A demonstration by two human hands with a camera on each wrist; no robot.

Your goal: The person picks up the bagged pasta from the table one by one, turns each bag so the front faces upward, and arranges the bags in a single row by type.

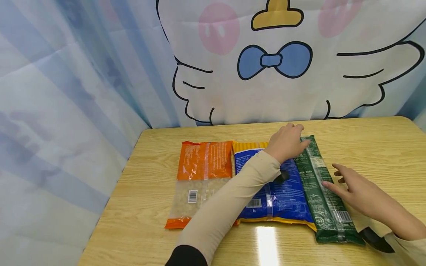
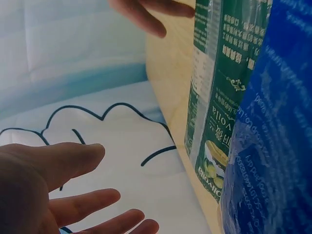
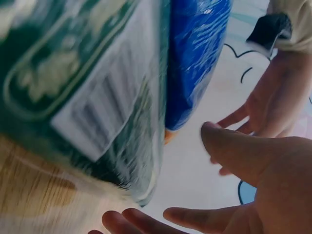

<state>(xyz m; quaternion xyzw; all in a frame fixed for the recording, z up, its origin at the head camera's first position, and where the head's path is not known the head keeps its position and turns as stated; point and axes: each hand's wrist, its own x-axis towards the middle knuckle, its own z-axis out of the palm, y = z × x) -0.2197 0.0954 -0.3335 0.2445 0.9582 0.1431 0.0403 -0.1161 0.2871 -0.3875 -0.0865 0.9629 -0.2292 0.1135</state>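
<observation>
Three flat plastic packets lie side by side: an orange and clear packet point(image 1: 204, 160) of pale contents, a blue and yellow packet point(image 1: 289, 194), and a narrow green packet point(image 1: 321, 192) on the right. My left hand point(image 1: 287, 142) is over the upper ends of the blue and green packets, its thumb by the green one's top; the left wrist view shows the fingers apart, holding nothing. To the right of the green packet is my right hand point(image 1: 359, 190), thumb and fingers spread and loosely bent. In the right wrist view, the green packet point(image 3: 73, 73) looms close, with nothing gripped.
The packets lie on a light wooden table point(image 1: 146, 192). Behind it hangs a pale curtain point(image 1: 273, 99) printed with a cartoon figure and blue bow tie. My left sleeve point(image 1: 229, 199) hides part of the orange and blue packets.
</observation>
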